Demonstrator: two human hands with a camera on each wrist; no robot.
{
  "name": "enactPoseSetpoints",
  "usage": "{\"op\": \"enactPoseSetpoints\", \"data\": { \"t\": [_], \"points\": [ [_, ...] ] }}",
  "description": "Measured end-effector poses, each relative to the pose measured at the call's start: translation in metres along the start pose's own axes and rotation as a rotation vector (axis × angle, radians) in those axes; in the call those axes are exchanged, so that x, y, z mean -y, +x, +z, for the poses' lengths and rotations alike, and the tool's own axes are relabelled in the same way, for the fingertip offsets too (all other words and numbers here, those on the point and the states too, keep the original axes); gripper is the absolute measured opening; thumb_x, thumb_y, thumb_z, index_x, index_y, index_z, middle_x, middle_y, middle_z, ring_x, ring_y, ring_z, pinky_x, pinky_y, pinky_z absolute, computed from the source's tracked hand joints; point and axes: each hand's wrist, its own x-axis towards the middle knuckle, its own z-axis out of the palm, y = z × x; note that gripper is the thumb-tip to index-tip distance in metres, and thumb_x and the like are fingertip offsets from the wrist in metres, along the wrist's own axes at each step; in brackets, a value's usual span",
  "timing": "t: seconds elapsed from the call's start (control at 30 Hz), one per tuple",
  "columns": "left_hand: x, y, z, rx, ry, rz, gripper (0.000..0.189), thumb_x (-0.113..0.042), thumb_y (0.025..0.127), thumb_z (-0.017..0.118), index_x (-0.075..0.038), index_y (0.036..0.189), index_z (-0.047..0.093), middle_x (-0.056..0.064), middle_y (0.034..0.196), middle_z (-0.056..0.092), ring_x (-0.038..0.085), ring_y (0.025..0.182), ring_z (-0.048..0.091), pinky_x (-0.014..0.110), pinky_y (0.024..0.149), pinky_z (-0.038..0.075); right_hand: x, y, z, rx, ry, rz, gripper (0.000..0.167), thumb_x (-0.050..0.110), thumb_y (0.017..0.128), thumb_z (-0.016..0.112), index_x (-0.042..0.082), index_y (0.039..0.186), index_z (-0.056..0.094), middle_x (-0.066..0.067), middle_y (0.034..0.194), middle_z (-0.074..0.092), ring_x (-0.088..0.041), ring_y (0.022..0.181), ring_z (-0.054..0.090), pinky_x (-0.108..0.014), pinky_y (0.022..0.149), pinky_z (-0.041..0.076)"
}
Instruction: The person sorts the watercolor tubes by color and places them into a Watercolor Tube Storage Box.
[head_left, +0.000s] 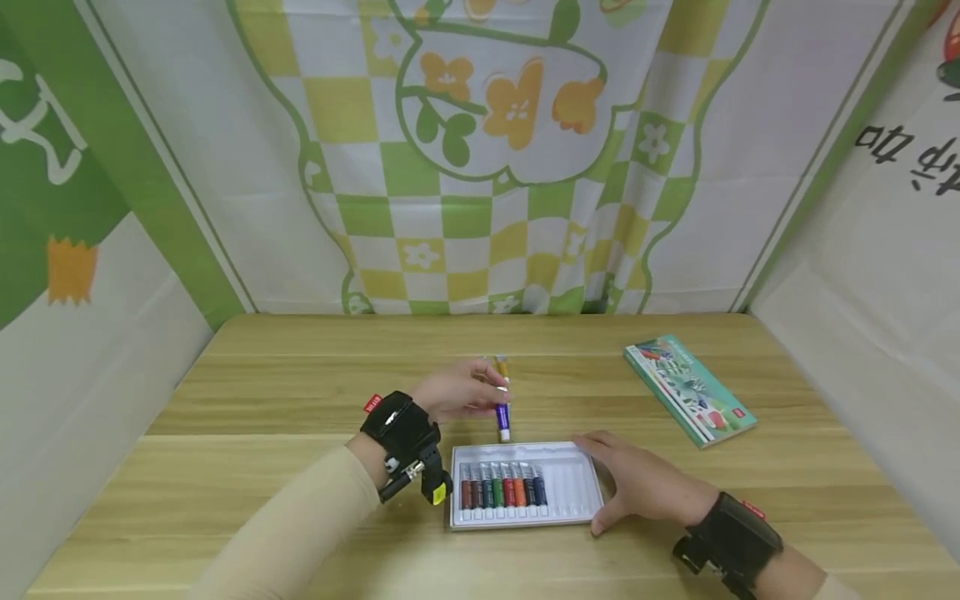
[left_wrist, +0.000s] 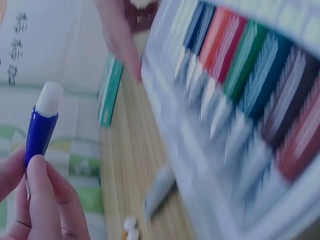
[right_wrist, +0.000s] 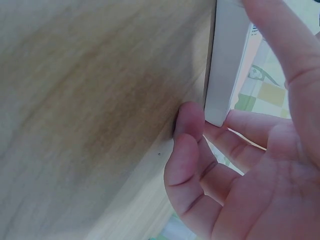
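My left hand [head_left: 463,390] pinches a small violet-blue paint tube [head_left: 502,415] between thumb and fingers, just past the far edge of the paint box. In the left wrist view the tube [left_wrist: 41,127] has its white cap pointing up. The open white paint box [head_left: 573,489] lies flat on the table. Several tubes [head_left: 508,490], from brown through green, red and orange to dark blue, fill its left slots; the right slots show bare. At the box's right end, my right hand [head_left: 648,483] grips it, thumb at the near corner and fingers at the far corner.
Beyond the left hand lies an ochre tube [head_left: 502,367], partly hidden by the fingers. A grey tube [left_wrist: 160,192] lies beside the box in the left wrist view. A teal illustrated box [head_left: 690,390] is at the back right of the wooden table [head_left: 300,492]. A patterned curtain [head_left: 480,217] hangs behind.
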Motion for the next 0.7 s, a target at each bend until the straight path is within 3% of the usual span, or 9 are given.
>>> {"op": "enactPoseSetpoints", "data": {
  "t": [0.4, 0.53, 0.7],
  "points": [
    [-0.005, -0.006, 0.05, 0.115, -0.129, 0.025, 0.005, 0.003, 0.1, 0.06, -0.001, 0.1, 0.062, 0.006, 0.092, 0.062, 0.012, 0.076, 0.063, 0.027, 0.081, 0.058, -0.001, -0.001, 0.0, 0.004, 0.006, -0.017, 0.115, 0.038, 0.062, 0.097, -0.007, 0.151, 0.04, -0.027, 0.15, 0.043, -0.048, 0.131, 0.049, -0.059, 0.106, 0.042],
    [-0.004, -0.005, 0.06, 0.123, -0.105, 0.032, 0.003, 0.004, 0.099, 0.06, 0.003, 0.102, 0.062, 0.006, 0.092, 0.063, 0.011, 0.075, 0.063, 0.027, 0.08, 0.058, -0.001, -0.001, -0.001, -0.004, 0.011, -0.007, 0.115, 0.038, 0.061, 0.097, -0.005, 0.152, 0.04, -0.027, 0.15, 0.043, -0.048, 0.131, 0.048, -0.06, 0.106, 0.041],
    [0.007, -0.002, 0.067, 0.105, -0.014, -0.01, 0.007, 0.005, 0.098, 0.062, 0.008, 0.105, 0.062, 0.004, 0.087, 0.06, 0.011, 0.071, 0.058, 0.022, 0.069, 0.057, 0.001, -0.001, -0.002, 0.001, 0.023, -0.01, 0.115, 0.038, 0.062, 0.097, -0.005, 0.152, 0.04, -0.028, 0.151, 0.042, -0.049, 0.132, 0.047, -0.061, 0.106, 0.04]
  ]
}}
